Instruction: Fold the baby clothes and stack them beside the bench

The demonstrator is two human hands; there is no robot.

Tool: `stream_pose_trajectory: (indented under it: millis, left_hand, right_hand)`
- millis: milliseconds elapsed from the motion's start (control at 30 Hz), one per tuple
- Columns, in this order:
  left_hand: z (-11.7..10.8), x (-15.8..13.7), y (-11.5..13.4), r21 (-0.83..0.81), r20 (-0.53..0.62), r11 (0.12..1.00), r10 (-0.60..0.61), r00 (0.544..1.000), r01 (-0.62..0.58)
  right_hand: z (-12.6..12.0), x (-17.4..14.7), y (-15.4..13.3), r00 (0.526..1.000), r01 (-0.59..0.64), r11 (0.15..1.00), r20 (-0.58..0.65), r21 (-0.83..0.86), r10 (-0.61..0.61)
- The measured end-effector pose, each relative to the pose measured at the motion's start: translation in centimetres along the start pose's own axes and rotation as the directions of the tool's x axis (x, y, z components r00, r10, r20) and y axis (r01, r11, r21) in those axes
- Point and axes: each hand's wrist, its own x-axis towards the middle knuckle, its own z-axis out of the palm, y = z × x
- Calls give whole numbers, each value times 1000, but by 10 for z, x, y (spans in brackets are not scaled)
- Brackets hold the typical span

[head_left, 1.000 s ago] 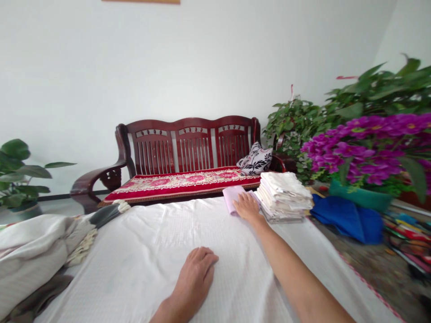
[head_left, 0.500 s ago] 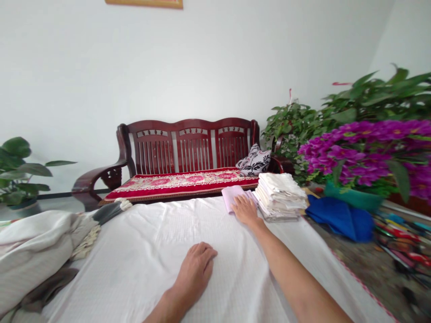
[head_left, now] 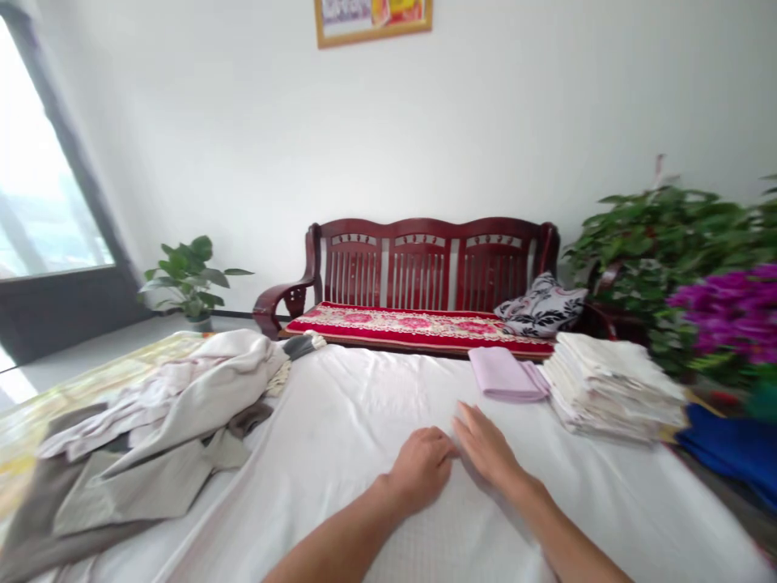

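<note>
Lilac folded cloth lies beside a white stack, beyond the right hand, grip loosely spread; the curled left hand's grip is unclear.

One wide view looks from the person's head, facing forward and slightly down across a rumpled white cloth sheet. The bare left hand and bare right hand are near, low and central; the dark-red carved wooden sofa stands farther off, before a plain white wall.
</note>
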Motion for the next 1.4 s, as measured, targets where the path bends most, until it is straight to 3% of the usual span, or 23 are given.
stream_pose_trajectory:
  millis: [133, 300, 400, 467, 600, 767, 867, 933, 1067, 1233, 1333, 1400]
  left_hand:
    - [-13, -9, -8, -16, 19, 1000, 5, 1000, -5]
    - [-50, -36, -24, 43, 8, 998, -51, 999, 51]
    - [-81, -59, -43, 143, -61, 975, -161, 985, 169]
    - [-105, -75, -59, 229, -176, 928, -258, 950, 294]
    - [-167, -100, -89, 423, -397, 761, -332, 856, 492]
    - [-247, -109, -113, 583, -601, 409, -365, 711, 702]
    - [-276, -111, -125, 567, -678, 248, -400, 616, 785]
    - [-287, -113, -131, 545, -684, 203, -455, 571, 814]
    - [-298, -118, -138, 545, -646, 203, -516, 562, 813]
    - [-310, -108, -132, 544, -674, 228, -455, 582, 808]
    - [-317, -96, -122, 495, -733, 307, -356, 580, 813]
    - [-321, -87, -111, 431, -785, 400, -275, 555, 808]
  right_hand:
    - [19, -14, 8, 995, 47, 996, -80, -82, -53]
    - [24, -11, 14, 982, 99, 988, -148, -117, -116]
    - [25, -10, 15, 973, 130, 986, -177, -103, -147]
    - [25, -10, 15, 967, 150, 984, -191, -98, -166]
    - [26, -9, 16, 964, 159, 983, -200, -88, -174]
    - [26, -9, 15, 964, 152, 987, -212, -49, -159]
    - [23, -10, 13, 968, 140, 989, -204, -53, -148]
    - [21, -10, 11, 973, 131, 989, -183, -66, -141]
    - [18, -11, 9, 978, 124, 988, -158, -88, -136]
    - [19, -12, 8, 979, 102, 991, -167, -89, -116]
    - [19, -13, 7, 980, 98, 993, -166, -65, -108]
    - [19, -14, 6, 982, 89, 995, -163, -53, -96]
